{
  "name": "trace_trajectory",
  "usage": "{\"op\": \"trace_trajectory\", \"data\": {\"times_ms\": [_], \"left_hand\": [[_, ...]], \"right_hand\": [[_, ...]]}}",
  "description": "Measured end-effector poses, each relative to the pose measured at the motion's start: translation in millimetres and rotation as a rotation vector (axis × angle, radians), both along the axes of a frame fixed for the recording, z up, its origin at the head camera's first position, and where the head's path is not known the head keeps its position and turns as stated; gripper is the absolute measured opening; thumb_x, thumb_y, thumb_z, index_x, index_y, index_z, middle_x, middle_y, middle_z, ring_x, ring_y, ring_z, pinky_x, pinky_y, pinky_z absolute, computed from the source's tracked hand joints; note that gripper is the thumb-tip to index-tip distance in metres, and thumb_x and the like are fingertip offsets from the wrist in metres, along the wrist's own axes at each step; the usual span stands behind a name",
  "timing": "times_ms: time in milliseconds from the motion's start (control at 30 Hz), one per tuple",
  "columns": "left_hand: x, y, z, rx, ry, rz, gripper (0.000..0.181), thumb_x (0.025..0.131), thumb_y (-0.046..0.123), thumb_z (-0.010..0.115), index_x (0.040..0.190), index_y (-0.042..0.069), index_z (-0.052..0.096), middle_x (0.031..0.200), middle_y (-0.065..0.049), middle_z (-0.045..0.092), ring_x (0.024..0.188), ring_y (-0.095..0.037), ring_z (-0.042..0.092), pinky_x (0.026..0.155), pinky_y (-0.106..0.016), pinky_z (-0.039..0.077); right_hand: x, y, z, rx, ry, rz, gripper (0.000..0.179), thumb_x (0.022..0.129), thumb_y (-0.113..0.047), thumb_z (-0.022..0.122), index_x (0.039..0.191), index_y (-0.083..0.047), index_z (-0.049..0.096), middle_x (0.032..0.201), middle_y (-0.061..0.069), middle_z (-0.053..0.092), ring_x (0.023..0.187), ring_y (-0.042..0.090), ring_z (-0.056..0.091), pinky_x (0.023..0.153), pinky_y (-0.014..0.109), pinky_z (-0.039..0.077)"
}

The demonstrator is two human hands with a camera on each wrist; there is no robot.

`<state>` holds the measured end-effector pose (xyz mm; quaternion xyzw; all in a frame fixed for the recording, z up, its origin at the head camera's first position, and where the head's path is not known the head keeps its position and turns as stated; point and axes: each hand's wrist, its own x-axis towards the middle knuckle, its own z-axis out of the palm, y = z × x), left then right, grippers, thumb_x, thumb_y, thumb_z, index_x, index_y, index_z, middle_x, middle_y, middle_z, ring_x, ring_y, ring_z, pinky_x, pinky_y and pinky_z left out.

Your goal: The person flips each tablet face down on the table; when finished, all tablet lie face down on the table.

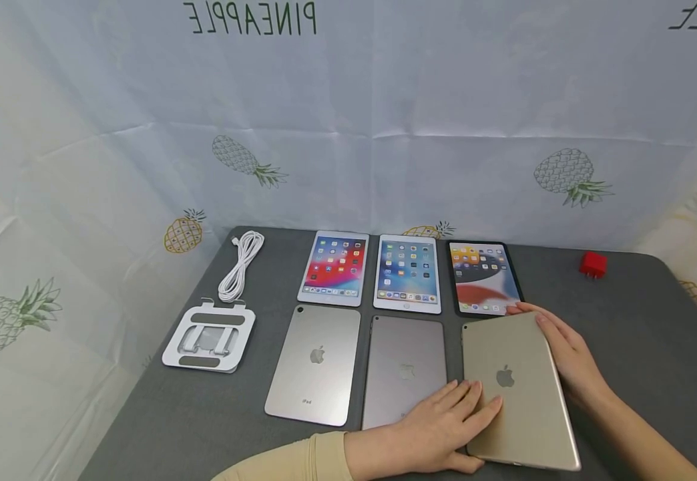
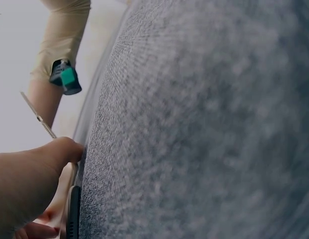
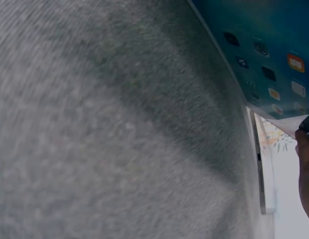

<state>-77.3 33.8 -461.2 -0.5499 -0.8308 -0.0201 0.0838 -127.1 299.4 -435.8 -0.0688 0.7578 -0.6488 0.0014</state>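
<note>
A gold tablet (image 1: 523, 394) lies back up at the front right, its right side raised. In the right wrist view its lit screen (image 3: 269, 64) faces down over the cloth. My right hand (image 1: 571, 354) grips the upper right edge, thumb on the back and fingers curling beneath. My left hand (image 1: 444, 424) holds the lower left edge, index finger on the back and thumb at the bottom edge; its other fingers overlap the neighbouring grey tablet (image 1: 405, 367). In the left wrist view, the left thumb (image 2: 67, 149) is close to the grey tabletop.
A silver tablet (image 1: 315, 361) lies back up on the left. Behind stand in a row two white-framed tablets (image 1: 333, 267) and a black-framed tablet (image 1: 485, 277), screens lit. A white folding stand (image 1: 209, 334), coiled white cable (image 1: 240, 267) and red charger plug (image 1: 593, 264) lie around them.
</note>
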Motion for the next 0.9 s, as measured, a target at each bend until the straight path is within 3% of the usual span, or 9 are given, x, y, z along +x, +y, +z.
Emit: {"op": "trace_trajectory", "data": {"times_ms": [167,300,500,667,900], "left_hand": [[1.2,-0.7,-2.6,0.024,0.068,-0.006,0.082,0.092,0.061,0.053,0.153,0.011,0.031,0.146,-0.014,0.045,0.134,-0.026,0.042,0.112,-0.034,0.031],[1.2,-0.7,-3.2,0.021,0.067,-0.004,0.08,0.092,0.062,0.052,0.152,0.013,0.034,0.146,-0.013,0.046,0.134,-0.026,0.043,0.112,-0.033,0.032],[-0.7,-1.3,-3.3,0.015,0.012,-0.004,0.076,0.093,0.063,0.05,0.151,0.015,0.037,0.148,-0.011,0.044,0.135,-0.025,0.041,0.112,-0.033,0.031],[-2.5,-2.1,-4.4,0.04,-0.021,-0.01,0.075,0.091,0.064,0.052,0.148,0.016,0.041,0.148,-0.011,0.044,0.136,-0.026,0.04,0.113,-0.033,0.03],[-4.0,-2.8,-6.1,0.062,-0.003,-0.019,0.072,0.091,0.064,0.052,0.144,0.017,0.047,0.145,-0.011,0.047,0.135,-0.027,0.041,0.113,-0.034,0.031]], "right_hand": [[1.6,3,-5.6,0.001,-0.015,-0.039,0.047,0.106,-0.028,0.041,0.147,-0.005,0.041,0.126,-0.018,0.062,0.095,0.003,0.067,0.066,0.028,0.057],[2.9,4,-9.9,0.019,-0.02,-0.092,0.046,0.105,-0.028,0.044,0.142,-0.002,0.043,0.119,-0.019,0.065,0.084,0.008,0.07,0.058,0.032,0.057],[4.3,5,-14.7,0.212,-0.031,-0.176,0.047,0.105,-0.033,0.044,0.135,0.002,0.044,0.102,-0.022,0.067,0.073,0.014,0.071,0.054,0.036,0.056],[0.6,8,-17.9,0.331,-0.047,-0.231,0.048,0.104,-0.033,0.047,0.135,0.004,0.047,0.089,-0.019,0.067,0.068,0.012,0.067,0.053,0.03,0.054],[0.4,10,-20.5,0.571,-0.019,-0.27,0.042,0.102,-0.032,0.051,0.13,0.0,0.057,0.093,0.009,0.07,0.065,0.005,0.058,0.053,0.026,0.047]]}}
